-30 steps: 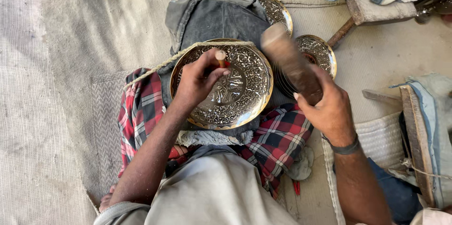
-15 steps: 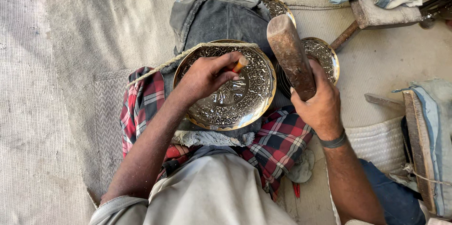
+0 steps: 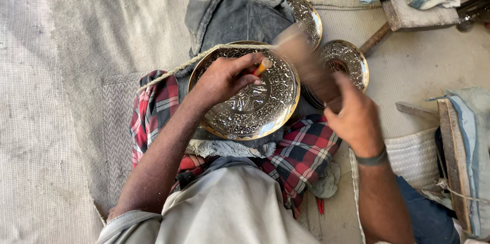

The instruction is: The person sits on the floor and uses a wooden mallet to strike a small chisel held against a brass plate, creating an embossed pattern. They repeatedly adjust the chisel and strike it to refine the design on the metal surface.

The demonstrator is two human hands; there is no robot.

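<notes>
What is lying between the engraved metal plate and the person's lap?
In the head view, a red checked cloth and a frayed grey pad lie under the engraved plate.

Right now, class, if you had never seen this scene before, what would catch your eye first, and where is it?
First the shiny engraved metal plate at centre, resting on red plaid cloth. The left hand presses a small chisel onto it, while the right hand swings a blurred wooden mallet. Two more engraved plates lie just behind, to the right.
</notes>
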